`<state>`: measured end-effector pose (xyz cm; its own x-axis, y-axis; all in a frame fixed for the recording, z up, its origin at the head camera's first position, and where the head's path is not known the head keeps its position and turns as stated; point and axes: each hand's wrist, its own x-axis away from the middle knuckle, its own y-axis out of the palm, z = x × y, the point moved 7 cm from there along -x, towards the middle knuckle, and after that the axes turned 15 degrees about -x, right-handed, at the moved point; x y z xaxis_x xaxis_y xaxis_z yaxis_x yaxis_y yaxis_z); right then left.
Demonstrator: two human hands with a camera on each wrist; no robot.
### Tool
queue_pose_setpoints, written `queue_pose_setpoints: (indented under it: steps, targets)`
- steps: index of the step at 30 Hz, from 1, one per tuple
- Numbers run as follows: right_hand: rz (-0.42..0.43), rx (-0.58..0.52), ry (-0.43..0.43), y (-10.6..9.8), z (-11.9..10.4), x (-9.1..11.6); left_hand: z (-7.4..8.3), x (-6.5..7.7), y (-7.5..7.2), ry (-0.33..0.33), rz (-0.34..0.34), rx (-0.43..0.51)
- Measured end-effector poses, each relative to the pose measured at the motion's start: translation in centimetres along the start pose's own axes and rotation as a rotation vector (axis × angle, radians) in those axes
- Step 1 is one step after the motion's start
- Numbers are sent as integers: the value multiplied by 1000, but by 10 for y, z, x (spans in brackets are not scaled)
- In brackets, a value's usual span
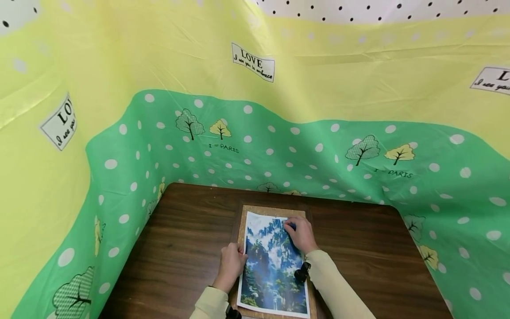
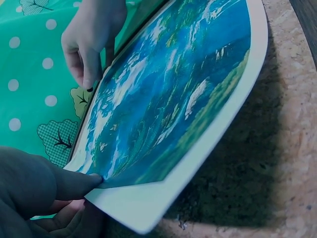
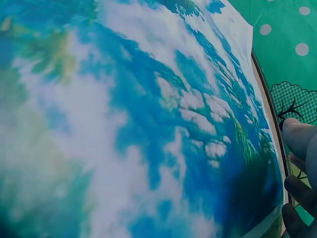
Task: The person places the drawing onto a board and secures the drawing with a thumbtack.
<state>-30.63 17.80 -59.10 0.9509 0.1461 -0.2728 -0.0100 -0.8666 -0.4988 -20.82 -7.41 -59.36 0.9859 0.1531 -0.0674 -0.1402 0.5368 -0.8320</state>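
A printed landscape picture (image 1: 272,266) with a white border lies over a cork board (image 1: 275,210), its near part bowed up off the cork in the left wrist view. My left hand (image 1: 232,262) pinches the picture's left edge, with the thumb (image 2: 81,184) on the printed face and fingers underneath. At the picture's upper right, my right hand (image 1: 301,233) is bent down by the board's edge. A small black object (image 2: 90,89) shows at its fingertips, and beside its thumb in the right wrist view; its exact kind is too small to tell.
The board lies on a dark brown wooden table (image 1: 187,235). A green and yellow printed curtain (image 1: 247,119) hangs close around the back and both sides of the table. Each wrist wears a black camera strap (image 1: 303,271).
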Motion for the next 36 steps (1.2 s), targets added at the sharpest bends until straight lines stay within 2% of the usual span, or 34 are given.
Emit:
queue_pose_setpoints:
  steps: [8,13,36]
  targets:
    - [-21,-24,20,9,2,-12,1,-1,0,10,18,-14]
    - [-32,4,37,14,5,-17,1,-2,0,9,25,-30]
    - [26,49,32,25,8,-27,0,-1,3,-5,2,-29]
